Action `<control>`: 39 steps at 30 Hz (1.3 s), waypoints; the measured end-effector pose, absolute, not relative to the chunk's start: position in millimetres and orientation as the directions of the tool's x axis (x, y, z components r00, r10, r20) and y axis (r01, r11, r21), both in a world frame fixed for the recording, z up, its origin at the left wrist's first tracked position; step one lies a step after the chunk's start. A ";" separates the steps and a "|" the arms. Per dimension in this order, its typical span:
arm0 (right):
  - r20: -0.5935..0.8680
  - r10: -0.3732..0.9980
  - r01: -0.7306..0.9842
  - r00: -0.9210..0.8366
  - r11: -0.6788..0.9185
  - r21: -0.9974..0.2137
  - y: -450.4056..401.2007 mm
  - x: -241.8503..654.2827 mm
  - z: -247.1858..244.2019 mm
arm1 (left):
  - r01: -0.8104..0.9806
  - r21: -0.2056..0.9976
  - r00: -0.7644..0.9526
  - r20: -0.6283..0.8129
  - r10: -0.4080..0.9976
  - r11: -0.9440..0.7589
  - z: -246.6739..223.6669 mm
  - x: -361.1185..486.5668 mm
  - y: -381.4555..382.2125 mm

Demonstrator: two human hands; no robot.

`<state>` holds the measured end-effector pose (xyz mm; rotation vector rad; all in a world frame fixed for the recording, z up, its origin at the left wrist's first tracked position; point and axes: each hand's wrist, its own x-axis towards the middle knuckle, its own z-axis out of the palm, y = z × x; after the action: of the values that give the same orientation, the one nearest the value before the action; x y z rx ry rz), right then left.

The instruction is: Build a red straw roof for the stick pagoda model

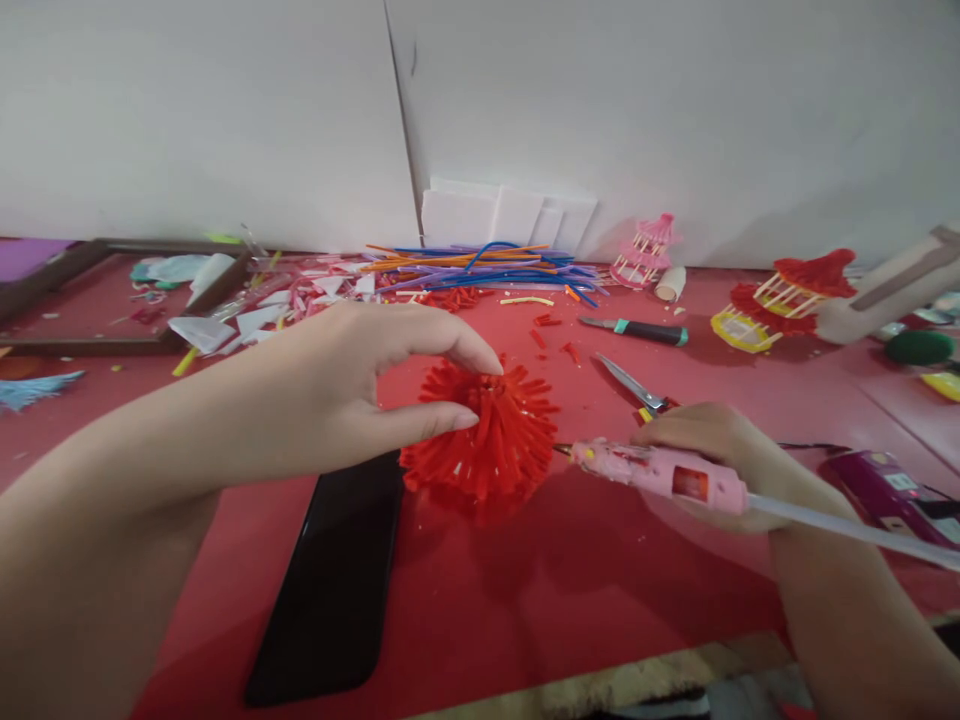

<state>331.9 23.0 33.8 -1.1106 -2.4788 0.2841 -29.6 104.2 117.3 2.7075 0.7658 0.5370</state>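
Observation:
A round, layered red piece made of fuzzy pipe cleaners [499,440] stands on the red tabletop in front of me. My left hand [360,385] reaches over it from the left, thumb and forefinger curved about its top and touching it. In my right hand [720,450] is a pink hot glue gun [660,472], with a long translucent glue stick [847,530] coming out of its back. The glue gun's metal tip points left, close by the red piece's right edge. Part of my right hand's fingers is hidden behind the glue gun.
A black phone [330,590] lies at front left. Scissors [634,385] and a craft knife [637,331] lie beyond my right hand. Coloured pipe cleaners [487,265] are heaped by the wall. Small pavilion models [780,300] stand at right, near a purple device [892,495].

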 end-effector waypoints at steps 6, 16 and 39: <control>0.014 0.910 0.824 -0.414 0.382 -0.418 26.1 347.1 35.3 | 0.472 0.332 0.791 0.249 0.559 -0.817 121.4 -31.6 97.1; -0.204 0.868 0.882 -0.452 0.401 -0.250 57.0 308.2 36.7 | 0.439 0.365 0.811 0.231 0.537 -0.821 121.5 -31.1 96.8; 0.196 0.966 0.845 -0.166 0.242 -0.477 164.6 236.3 52.9 | 0.560 0.480 0.523 0.427 0.737 -0.675 110.2 -17.0 100.3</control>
<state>236.3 164.6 52.9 -1.6523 -2.0660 0.3557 -17.0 100.3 110.2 2.4836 1.0868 0.8961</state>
